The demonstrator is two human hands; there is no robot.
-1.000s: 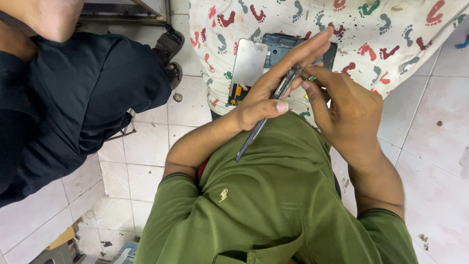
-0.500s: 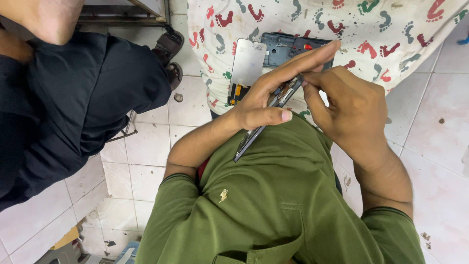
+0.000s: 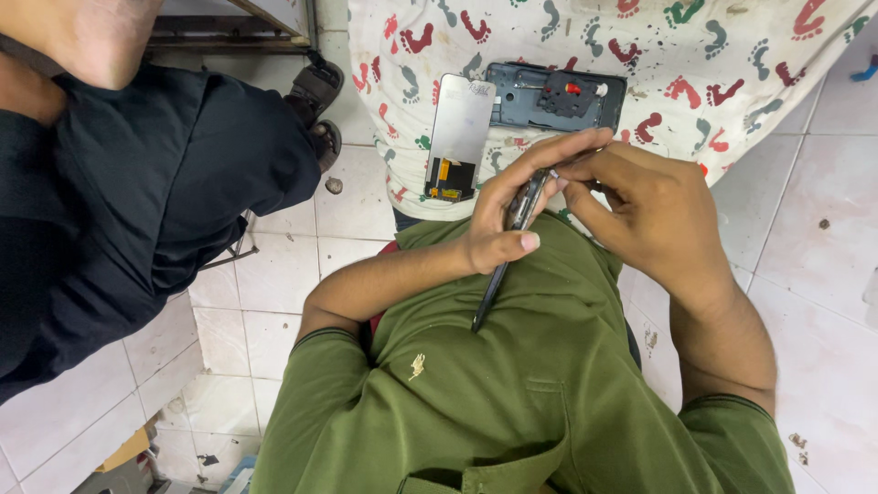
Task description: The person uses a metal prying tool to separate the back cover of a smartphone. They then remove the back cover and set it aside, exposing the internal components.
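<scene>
Your left hand (image 3: 512, 215) has curled tighter since a second ago, its grip holding the tweezers (image 3: 505, 252) over your lap. Your right hand (image 3: 645, 210) pinches their tip, closer in now. Screen (image 3: 460, 128) and phone frame (image 3: 556, 97) stay put on the cloth (image 3: 750, 64), far side.

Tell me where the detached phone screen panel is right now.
In the head view, the screen panel lies on the footprint-patterned cloth, just left of the open phone frame and above the left hand.
</scene>
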